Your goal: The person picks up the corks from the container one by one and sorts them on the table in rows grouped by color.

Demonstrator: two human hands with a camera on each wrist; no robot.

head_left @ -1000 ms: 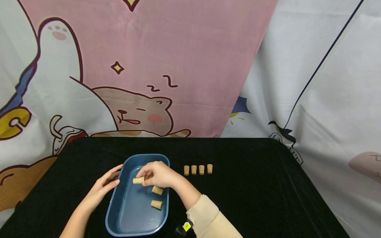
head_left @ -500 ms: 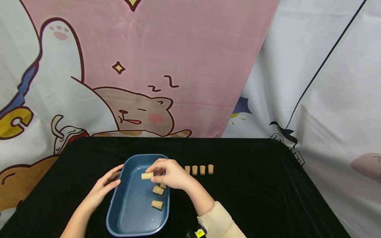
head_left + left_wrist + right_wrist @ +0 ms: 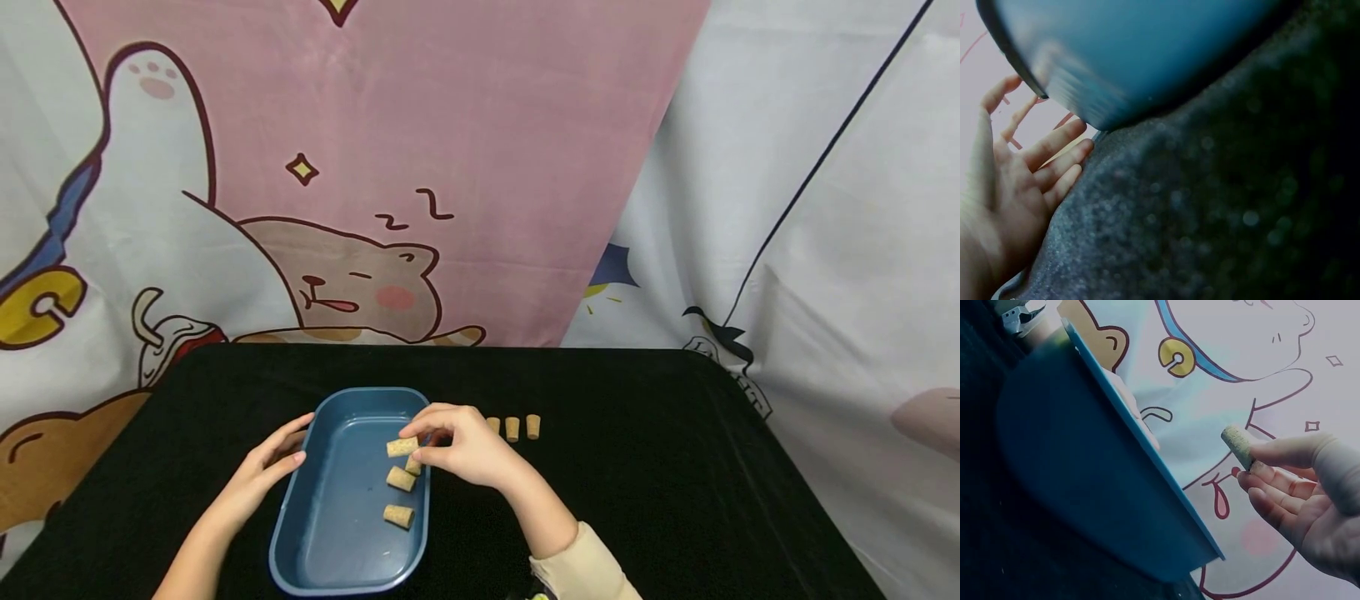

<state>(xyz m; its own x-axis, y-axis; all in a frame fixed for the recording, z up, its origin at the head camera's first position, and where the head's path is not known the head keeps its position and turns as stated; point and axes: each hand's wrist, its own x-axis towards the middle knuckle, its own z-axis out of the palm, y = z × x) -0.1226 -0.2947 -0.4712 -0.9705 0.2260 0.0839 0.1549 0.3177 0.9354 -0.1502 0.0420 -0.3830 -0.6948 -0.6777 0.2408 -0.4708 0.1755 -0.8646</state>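
A cork stopper (image 3: 401, 447) is pinched between the thumb and fingers of my right hand (image 3: 468, 450), over the right side of a blue plastic tray (image 3: 322, 525). The right wrist view shows this cork (image 3: 1237, 447) held above the tray's rim, one end sticking out from the fingertips. Three more corks lie inside the tray along its right wall, the nearest cork (image 3: 398, 516) apart from the other two. My left hand (image 3: 258, 471) rests its extended fingers and thumb against the tray's left rim. In the left wrist view its fingertips meet the tray's outer wall.
Right of the tray, upright corks (image 3: 512, 429) stand in a row on the black cloth (image 3: 637, 483); my right hand covers part of the row. A cartoon-printed curtain (image 3: 510, 167) hangs behind the table.
My right hand has lifted the cork and carried it rightward across the tray to its right side. The left hand has stayed at the left rim.
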